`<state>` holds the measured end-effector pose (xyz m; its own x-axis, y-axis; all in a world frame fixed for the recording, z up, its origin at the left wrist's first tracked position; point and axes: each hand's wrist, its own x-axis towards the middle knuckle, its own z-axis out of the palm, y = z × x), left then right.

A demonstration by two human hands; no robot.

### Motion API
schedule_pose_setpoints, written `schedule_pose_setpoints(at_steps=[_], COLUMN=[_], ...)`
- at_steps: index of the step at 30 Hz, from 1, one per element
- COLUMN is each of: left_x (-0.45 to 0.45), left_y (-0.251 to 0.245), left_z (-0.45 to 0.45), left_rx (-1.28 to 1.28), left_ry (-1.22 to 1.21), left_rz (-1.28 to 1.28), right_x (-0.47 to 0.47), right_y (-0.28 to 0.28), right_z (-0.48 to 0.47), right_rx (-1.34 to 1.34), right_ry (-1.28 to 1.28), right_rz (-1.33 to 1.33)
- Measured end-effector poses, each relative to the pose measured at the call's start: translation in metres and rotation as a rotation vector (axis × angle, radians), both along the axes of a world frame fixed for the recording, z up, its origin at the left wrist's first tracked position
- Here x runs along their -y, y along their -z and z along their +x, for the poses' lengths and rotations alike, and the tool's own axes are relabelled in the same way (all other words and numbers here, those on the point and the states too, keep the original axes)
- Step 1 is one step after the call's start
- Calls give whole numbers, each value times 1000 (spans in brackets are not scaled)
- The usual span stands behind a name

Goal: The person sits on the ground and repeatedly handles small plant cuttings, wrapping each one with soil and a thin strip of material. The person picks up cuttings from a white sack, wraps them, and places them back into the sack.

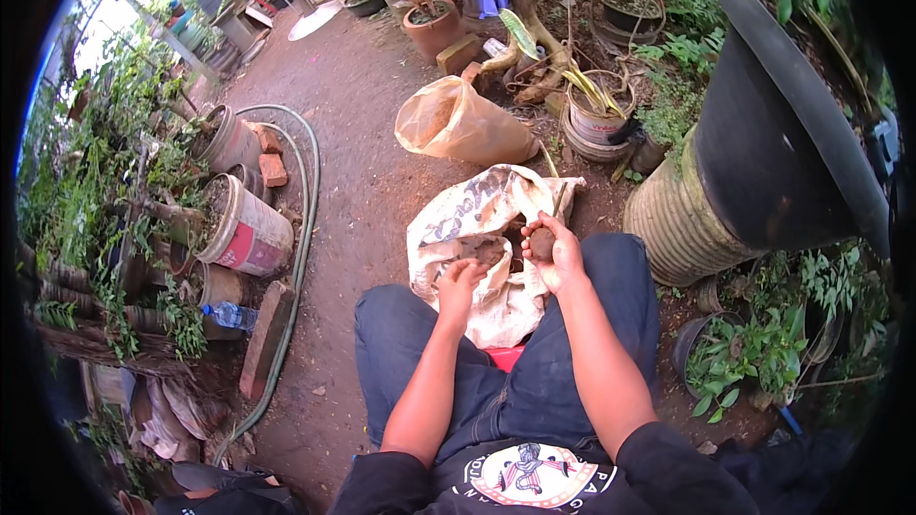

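Observation:
Between my knees sits a white woven plastic sack (pixel 458 214), its mouth crumpled wide and dark soil (pixel 491 250) showing inside. My right hand (pixel 564 257), above the right side of the sack, cups a rounded brown clump, apparently soil (pixel 542 246). A thin stem (pixel 559 199) rises just above that hand; whether it comes out of the clump I cannot tell. Over the sack's near left side, my left hand (pixel 460 286) is held palm inward with its fingers slightly bent and apart. I see nothing in it.
Beyond the sack, a translucent tan plastic bag (pixel 465 121) lies on its side. A large black planter (pixel 780 121) on a ribbed base stands close on my right. To the left are a garden hose (pixel 312 179), bricks (pixel 272 169), a planted bucket (pixel 250 229) and a plastic bottle (pixel 232 315).

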<state>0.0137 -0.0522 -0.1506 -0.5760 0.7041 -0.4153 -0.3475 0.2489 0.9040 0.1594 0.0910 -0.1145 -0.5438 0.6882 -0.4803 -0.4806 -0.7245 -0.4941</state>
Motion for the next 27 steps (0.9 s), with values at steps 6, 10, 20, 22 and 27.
schedule_pose_setpoints(at_steps=[6, 10, 20, 22, 27], left_x=[-27, -53, -62, -54, -53], left_y=[50, 69, 87, 88, 87], left_z=[11, -4, -15, -21, -41], left_rx=[-638, -1146, -1143, -1187, -1149], left_ry=[254, 341, 697, 721, 730], left_rz=[-211, -339, -527, -479, -549], right_x=[0, 5, 12, 15, 16], right_y=[-1, 4, 7, 6, 30], right_z=[7, 3, 16, 13, -2], right_rx=[118, 144, 155, 200, 325], right_ry=[-1, 52, 23, -19, -101], right_rz=[133, 134, 203, 237, 441])
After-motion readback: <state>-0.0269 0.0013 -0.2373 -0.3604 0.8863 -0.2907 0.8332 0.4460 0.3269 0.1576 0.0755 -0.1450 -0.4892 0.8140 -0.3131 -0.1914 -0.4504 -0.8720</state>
